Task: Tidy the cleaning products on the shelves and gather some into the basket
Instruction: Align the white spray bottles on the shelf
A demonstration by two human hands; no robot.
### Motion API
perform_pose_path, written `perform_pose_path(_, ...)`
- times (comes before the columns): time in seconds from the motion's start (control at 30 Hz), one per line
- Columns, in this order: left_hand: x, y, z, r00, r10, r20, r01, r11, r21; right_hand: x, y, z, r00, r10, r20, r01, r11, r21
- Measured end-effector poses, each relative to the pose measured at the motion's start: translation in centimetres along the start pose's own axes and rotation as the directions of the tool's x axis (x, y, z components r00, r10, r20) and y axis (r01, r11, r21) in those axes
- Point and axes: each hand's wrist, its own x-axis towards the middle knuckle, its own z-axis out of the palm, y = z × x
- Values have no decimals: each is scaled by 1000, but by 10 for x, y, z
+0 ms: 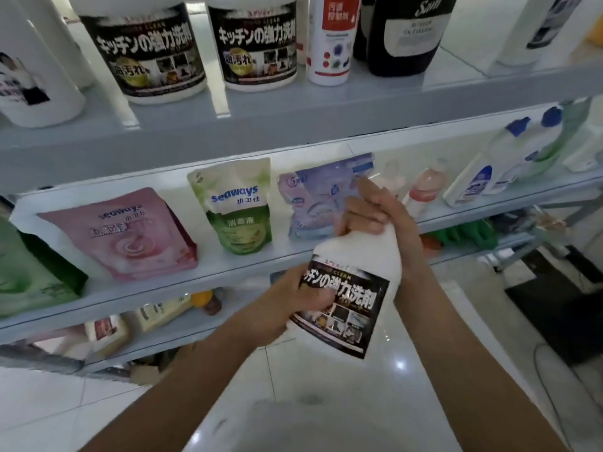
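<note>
I hold a white kitchen-cleaner bottle (355, 278) with a black label in front of the middle shelf (182, 282). My left hand (287, 305) grips its lower body from the left, thumb over the label. My right hand (375, 213) is wrapped round its neck and top. The bottle tilts slightly to the right. Two matching bottles (146, 50) stand on the top shelf (261, 119). No basket is in view.
The middle shelf carries a pink pouch (130, 233), a green seaways pouch (238, 207), a lilac pouch (313, 197) and white bottles with blue caps (509, 158). The lower shelf holds more bottles (156, 314). White tiled floor lies below, and a dark object (561, 305) sits at right.
</note>
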Motion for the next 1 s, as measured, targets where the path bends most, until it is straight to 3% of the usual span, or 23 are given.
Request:
perform_pose_path(0.1, -5, -19, 16, 992, -70, 101, 96, 953, -288, 2, -4, -4, 993, 93, -77, -91, 995, 32)
perform_pose_path(0.2, 0, -13, 22, 986, -165, 25, 164, 932, -323, 4, -5, -1, 973, 220, -74, -202, 961, 190)
perform_pose_path(0.23, 1, -6, 21, 983, -174, -55, 156, 957, -244, 3, -10, -1, 965, 215, -152, -182, 961, 206)
perform_pose_path(0.3, 3, 7, 20, 969, -54, -242, 84, 990, 115, 0, -16, -2, 908, 82, -410, -61, 996, 63)
perform_pose_path(0.33, 1, 13, 22, 968, 40, -248, 46, 942, 331, -1, -17, -1, 853, -56, -519, 5, 995, -100)
perform_pose_path(0.4, 0, 13, 29, 953, 173, -248, 53, 712, 700, -1, -11, 9, 739, -296, -606, 61, 924, -376)
perform_pose_path(0.43, -1, 10, 32, 923, 250, -292, 85, 608, 789, -1, -7, 15, 712, -344, -612, 71, 903, -425)
perform_pose_path(0.47, -3, 9, 35, 885, 324, -334, 100, 568, 817, -1, -5, 19, 716, -350, -604, 69, 897, -437)
perform_pose_path(0.53, -7, 11, 32, 872, 333, -360, 76, 634, 769, -1, -9, 24, 776, -294, -559, 8, 890, -457)
perform_pose_path(0.6, -9, 16, 27, 923, 204, -325, 36, 798, 602, -3, -19, 27, 870, -157, -467, -61, 906, -418)
perform_pose_path(0.7, -13, 17, 26, 996, 28, -84, -21, 997, 81, -4, -29, 29, 961, 65, -269, -108, 983, -146)
perform_pose_path(0.77, -16, 11, 34, 989, -5, 146, 49, 953, -299, -1, -30, 34, 971, 173, -164, -174, 985, 9)
perform_pose_path(0.83, -16, 9, 40, 968, -19, 249, 145, 854, -499, 6, -31, 37, 967, 230, -110, -221, 971, 93)
perform_pose_path(0.93, -12, 18, 37, 985, -67, 162, 130, 896, -425, 14, -35, 37, 964, 122, -235, -111, 992, 63)
perform_pose_path(1.0, -12, 30, 33, 990, -76, -117, 57, 985, -166, 14, -38, 35, 928, 15, -372, -25, 999, -20)
